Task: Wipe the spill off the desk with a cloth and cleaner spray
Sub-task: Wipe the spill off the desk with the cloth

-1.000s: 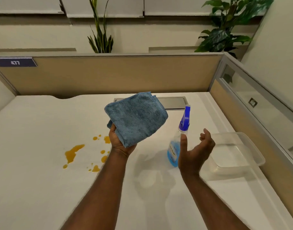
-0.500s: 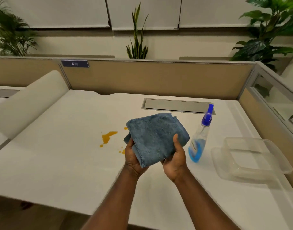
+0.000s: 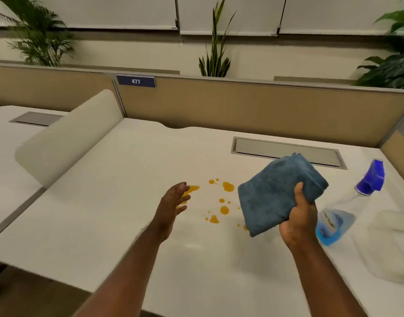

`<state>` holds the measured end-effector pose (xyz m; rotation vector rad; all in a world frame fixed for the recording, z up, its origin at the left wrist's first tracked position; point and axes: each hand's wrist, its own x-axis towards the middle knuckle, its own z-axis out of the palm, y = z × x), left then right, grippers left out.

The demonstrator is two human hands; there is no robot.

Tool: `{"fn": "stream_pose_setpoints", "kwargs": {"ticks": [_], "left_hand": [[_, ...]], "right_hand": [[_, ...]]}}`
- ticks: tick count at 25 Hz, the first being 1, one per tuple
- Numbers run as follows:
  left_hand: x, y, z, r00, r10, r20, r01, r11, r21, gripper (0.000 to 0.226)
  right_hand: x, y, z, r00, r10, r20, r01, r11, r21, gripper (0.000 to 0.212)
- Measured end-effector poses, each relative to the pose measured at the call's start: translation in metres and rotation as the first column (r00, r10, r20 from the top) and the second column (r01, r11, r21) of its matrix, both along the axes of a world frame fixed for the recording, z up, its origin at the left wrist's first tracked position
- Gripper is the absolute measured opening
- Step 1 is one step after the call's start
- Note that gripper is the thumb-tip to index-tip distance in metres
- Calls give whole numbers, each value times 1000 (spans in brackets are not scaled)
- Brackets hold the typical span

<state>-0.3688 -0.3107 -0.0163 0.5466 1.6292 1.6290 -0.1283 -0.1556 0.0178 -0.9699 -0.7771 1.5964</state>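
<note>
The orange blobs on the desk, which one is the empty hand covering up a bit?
The long streak at the far left of the spill. The left hand hangs open in front of it, hiding part. The rounder drops, like the one near the cloth, show whole.

the right hand (image 3: 298,221) grips a folded cloth (image 3: 277,193) above the desk (image 3: 105,202). the left hand (image 3: 173,202) hangs empty beside the spill (image 3: 223,210).

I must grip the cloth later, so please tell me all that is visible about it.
The cloth is blue and fuzzy, like microfibre, folded into a thick pad. The right hand grips its lower edge and holds it tilted above the desk, right of the orange spill. Nothing else touches it.
</note>
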Motion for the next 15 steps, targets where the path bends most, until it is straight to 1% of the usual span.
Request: {"fn": "stream_pose_setpoints", "kwargs": {"ticks": [1,2,3,4,5,6,8,10,12,13,15], "left_hand": [[-28,-3,-9,993,12,-115,-18,999,-49,50],[-54,-6,-19,973,16,-232,-39,995,-96,47],[-78,-10,-30,940,6,-342,-57,989,-140,47],[-101,-14,-42,896,-21,-444,-68,980,-185,50],[-120,-18,-53,848,-58,-526,-75,971,-229,53],[-138,-23,-65,800,-102,-591,-77,960,-270,58],[-163,-31,-87,702,-189,-687,-79,938,-339,64],[-180,-37,-107,622,-264,-737,-88,912,-401,68],[-188,-40,-124,558,-339,-757,-83,885,-458,70],[-190,-40,-129,529,-360,-769,-81,880,-468,72],[-195,-38,-133,499,-356,-790,-74,891,-448,73]], "right_hand": [[-5,4,-1,990,-78,118,71,995,63,49],[-8,9,-4,957,-161,242,134,983,122,47],[-10,13,-9,897,-246,367,188,964,187,46],[-11,18,-17,814,-330,479,233,939,251,47],[-10,21,-26,727,-401,558,257,912,321,47],[-11,23,-38,655,-456,602,258,884,389,45],[-14,18,-55,564,-521,641,240,846,476,38],[-25,11,-68,514,-518,684,207,849,487,29],[-41,6,-80,457,-454,765,124,884,450,21],[-49,6,-86,438,-398,806,81,910,406,19],[-65,9,-100,442,-264,857,43,961,273,19]]}}
